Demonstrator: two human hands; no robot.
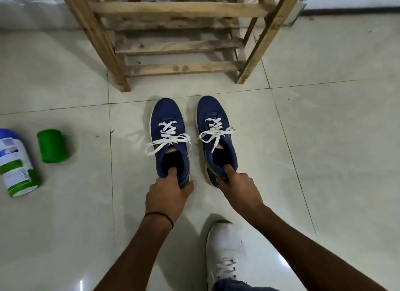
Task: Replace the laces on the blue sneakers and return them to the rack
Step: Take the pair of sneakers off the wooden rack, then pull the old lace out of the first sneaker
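Observation:
Two blue sneakers with white laces stand side by side on the tiled floor, toes pointing at the wooden rack [173,46]. My left hand [167,195] grips the heel of the left sneaker [168,117], one finger hooked inside the opening. My right hand [240,189] grips the heel of the right sneaker [213,111] the same way. The laces on both shoes are threaded and hang loose over the sides.
A white and green canister [16,165] lies on its side at the far left, with a green cap [53,145] beside it. My own white shoe [225,254] is on the floor just behind my right arm. The rack's slatted shelves hold nothing.

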